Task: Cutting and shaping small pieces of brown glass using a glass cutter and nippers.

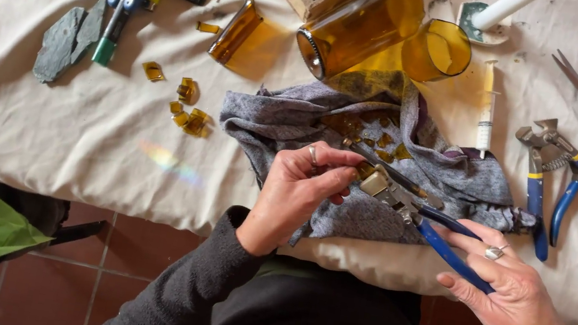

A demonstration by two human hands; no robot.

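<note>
— Where are the hands?

— Both are out in front of the body. The left hand (298,187) comes up from a dark sleeve, the wrist bent back, the palm turned down and the fingers curled inward. Thumb and fingertips are pinched together at the right edge of the hand, and there is a ring on one finger.

— And the other?

— The right hand (509,286) lies lower and further right, the forearm running off toward the lower corner. Its fingers are stretched long and point left, loosely wrapped rather than clenched, with the thumb laid along the underside. A ring shows on it too. The two hands do not touch.
</note>
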